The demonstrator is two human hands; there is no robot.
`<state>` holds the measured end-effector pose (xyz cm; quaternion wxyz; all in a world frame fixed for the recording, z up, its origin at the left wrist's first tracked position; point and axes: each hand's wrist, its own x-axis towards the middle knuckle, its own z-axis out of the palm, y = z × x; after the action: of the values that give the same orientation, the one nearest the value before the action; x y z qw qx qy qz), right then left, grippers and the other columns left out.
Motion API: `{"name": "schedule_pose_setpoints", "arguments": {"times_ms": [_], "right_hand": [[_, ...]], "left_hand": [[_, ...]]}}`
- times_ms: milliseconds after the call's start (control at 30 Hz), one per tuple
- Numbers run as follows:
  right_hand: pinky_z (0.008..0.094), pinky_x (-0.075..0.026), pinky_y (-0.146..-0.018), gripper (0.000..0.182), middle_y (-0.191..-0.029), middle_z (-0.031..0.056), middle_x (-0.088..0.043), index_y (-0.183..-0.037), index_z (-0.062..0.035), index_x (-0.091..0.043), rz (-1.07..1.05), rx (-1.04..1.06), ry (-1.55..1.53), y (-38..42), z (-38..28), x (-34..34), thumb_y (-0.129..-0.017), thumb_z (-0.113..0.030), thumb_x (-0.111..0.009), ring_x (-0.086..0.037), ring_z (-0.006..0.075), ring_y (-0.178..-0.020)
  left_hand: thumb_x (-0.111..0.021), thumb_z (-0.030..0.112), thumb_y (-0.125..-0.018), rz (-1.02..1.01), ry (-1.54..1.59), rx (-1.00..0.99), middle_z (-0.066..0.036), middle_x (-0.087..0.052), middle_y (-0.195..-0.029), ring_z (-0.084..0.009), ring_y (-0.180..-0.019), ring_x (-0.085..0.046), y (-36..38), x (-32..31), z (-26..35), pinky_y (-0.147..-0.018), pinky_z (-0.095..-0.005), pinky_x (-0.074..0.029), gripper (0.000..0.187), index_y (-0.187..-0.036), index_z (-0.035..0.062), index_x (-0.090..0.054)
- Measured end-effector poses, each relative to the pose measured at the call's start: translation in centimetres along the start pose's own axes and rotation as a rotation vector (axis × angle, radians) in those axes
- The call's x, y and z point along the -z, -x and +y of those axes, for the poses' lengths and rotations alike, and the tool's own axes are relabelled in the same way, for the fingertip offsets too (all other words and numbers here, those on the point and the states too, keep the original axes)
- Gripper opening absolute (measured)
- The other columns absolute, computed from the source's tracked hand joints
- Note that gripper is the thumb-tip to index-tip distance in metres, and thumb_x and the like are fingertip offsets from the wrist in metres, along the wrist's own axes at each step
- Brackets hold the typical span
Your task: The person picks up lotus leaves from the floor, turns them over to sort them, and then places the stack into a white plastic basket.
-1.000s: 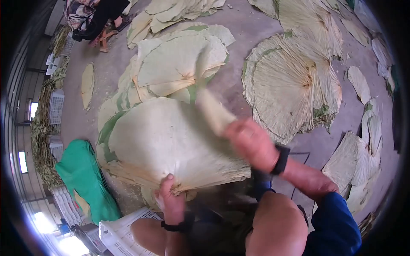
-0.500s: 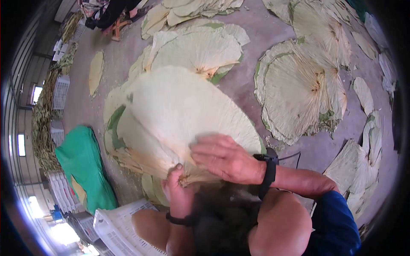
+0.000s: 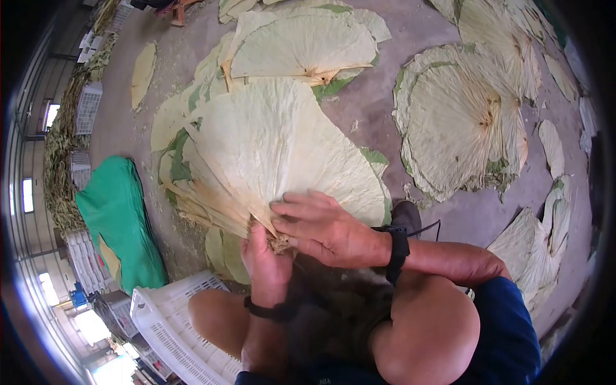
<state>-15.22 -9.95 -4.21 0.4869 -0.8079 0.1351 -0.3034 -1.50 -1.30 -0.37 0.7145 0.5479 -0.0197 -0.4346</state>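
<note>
A large, pale dried lotus leaf [image 3: 256, 131] fans out before me, its creases converging on a brownish gathered stem end near my knees. My left hand [image 3: 266, 260] is closed on this gathered end, thumb on top. Across the lower part of the leaf lies my right hand [image 3: 327, 228], fingers stretched out and apart, its thumb close to the stem knot. Below the leaf is a pile of more dried leaves [image 3: 212, 205] with browned folds and green undersides. The palm side of my right hand is hidden.
Other leaf stacks lie beyond [image 3: 301, 48] and to the right [image 3: 449, 122]. A white plastic crate [image 3: 173, 327] stands by my left knee, with a green cloth-like bundle [image 3: 122, 221] beyond it. More crates [image 3: 90, 109] and dried leaves line the left wall.
The leaf, blurred and raised before, now lies flatter over the pile. My right hand has come nearer the stem end with fingers more spread. My left hand keeps its hold there.
</note>
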Motion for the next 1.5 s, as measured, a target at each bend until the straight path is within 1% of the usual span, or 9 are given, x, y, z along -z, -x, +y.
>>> {"name": "schedule_pose_setpoints", "arguments": {"times_ms": [200,367,467,533,733,1133,1267,1333,1500], "right_hand": [[0.0548,-0.034,-0.111,0.037,-0.142,0.0107,-0.052,-0.127,-0.0107,-0.065,-0.006,0.036,-0.064,0.1,-0.3,0.5,-0.091,-0.021,-0.065,-0.046,0.0322,-0.135],[0.0452,-0.043,-0.103,0.032,-0.128,0.0155,-0.059,-0.12,-0.0069,-0.068,0.031,0.131,-0.269,1.2,1.3,1.4,-0.089,-0.019,-0.068,-0.055,0.0329,-0.122],[0.0409,-0.049,-0.095,0.029,-0.115,0.0176,-0.064,-0.115,-0.0047,-0.068,0.193,-0.243,-0.342,4.8,4.8,3.8,-0.089,-0.02,-0.068,-0.061,0.034,-0.11],[0.0423,-0.052,-0.088,0.032,-0.11,0.0177,-0.065,-0.115,-0.0041,-0.066,0.318,-0.495,0.195,8.8,9.8,8.1,-0.088,-0.019,-0.073,-0.063,0.0369,-0.099],[0.0476,-0.045,-0.096,0.046,-0.126,0.0155,-0.058,-0.124,-0.0082,-0.06,0.645,-0.874,1.164,20.8,19.5,25.2,-0.082,-0.02,-0.071,-0.055,0.0353,-0.116],[0.0468,-0.044,-0.091,0.036,-0.113,0.0117,-0.06,-0.117,-0.0138,-0.063,0.565,-1.146,1.208,22.4,22.5,26.4,-0.083,-0.023,-0.069,-0.056,0.0315,-0.109],[0.044,-0.048,-0.087,0.024,-0.111,0.0122,-0.061,-0.108,-0.0108,-0.064,0.714,-1.035,1.101,20.7,20.1,25.1,-0.085,-0.012,-0.067,-0.059,0.0314,-0.106],[0.0416,-0.052,-0.082,0.022,-0.114,0.0122,-0.062,-0.105,-0.0078,-0.063,0.824,-0.495,0.696,17.8,17.2,23.7,-0.085,0.0,-0.064,-0.061,0.0311,-0.105],[0.0386,-0.054,-0.091,0.035,-0.128,0.0135,-0.061,-0.114,-0.0062,-0.064,0.42,-0.041,0.504,7.8,3.3,14.3,-0.081,0.002,-0.065,-0.061,0.0309,-0.116]], "left_hand": [[-0.062,0.027,-0.099,-0.003,0.01,0.027,-0.015,-0.062,-0.122,-0.0241,-0.108,-0.063,0.8,-0.3,0.0,-0.093,-0.0375,-0.055,0.043,-0.131,-0.0007,-0.053],[-0.06,0.022,-0.096,0.016,-0.155,0.177,-0.009,-0.067,-0.103,-0.0196,-0.097,-0.065,0.6,0.8,-0.3,-0.088,-0.0335,-0.052,0.022,-0.108,0.0036,-0.064],[-0.06,0.019,-0.095,0.012,-0.181,0.171,-0.01,-0.067,-0.104,-0.0212,-0.096,-0.065,0.4,1.9,-0.3,-0.087,-0.0345,-0.053,0.02,-0.107,0.0033,-0.064],[-0.07,0.011,-0.084,0.086,-0.334,0.03,-0.006,-0.064,-0.096,-0.0199,-0.092,-0.062,0.0,2.4,-0.5,-0.088,-0.0384,-0.052,0.012,-0.092,0.003,-0.065],[-0.071,0.01,-0.082,0.126,-0.441,-0.037,-0.011,-0.063,-0.104,-0.023,-0.098,-0.062,0.3,2.8,-0.4,-0.091,-0.0403,-0.052,0.027,-0.106,-0.0008,-0.064],[-0.074,0.01,-0.081,0.143,-0.256,0.041,-0.011,-0.061,-0.112,-0.0225,-0.1,-0.062,-0.1,2.5,-1.3,-0.09,-0.0389,-0.053,0.055,-0.13,-0.0023,-0.052],[-0.073,0.011,-0.082,0.134,-0.298,-0.024,-0.01,-0.063,-0.106,-0.0214,-0.096,-0.063,0.0,1.9,-1.4,-0.087,-0.0386,-0.054,0.043,-0.12,-0.0026,-0.059],[-0.073,0.012,-0.083,0.069,-0.358,0.007,-0.008,-0.063,-0.098,-0.0201,-0.091,-0.063,0.5,0.8,-1.1,-0.084,-0.0384,-0.054,0.026,-0.104,-0.0018,-0.066],[-0.069,0.015,-0.086,0.127,-0.329,0.008,-0.007,-0.063,-0.093,-0.0194,-0.087,-0.063,1.1,-1.2,-2.0,-0.081,-0.0363,-0.053,0.017,-0.094,0.0005,-0.066]]}}
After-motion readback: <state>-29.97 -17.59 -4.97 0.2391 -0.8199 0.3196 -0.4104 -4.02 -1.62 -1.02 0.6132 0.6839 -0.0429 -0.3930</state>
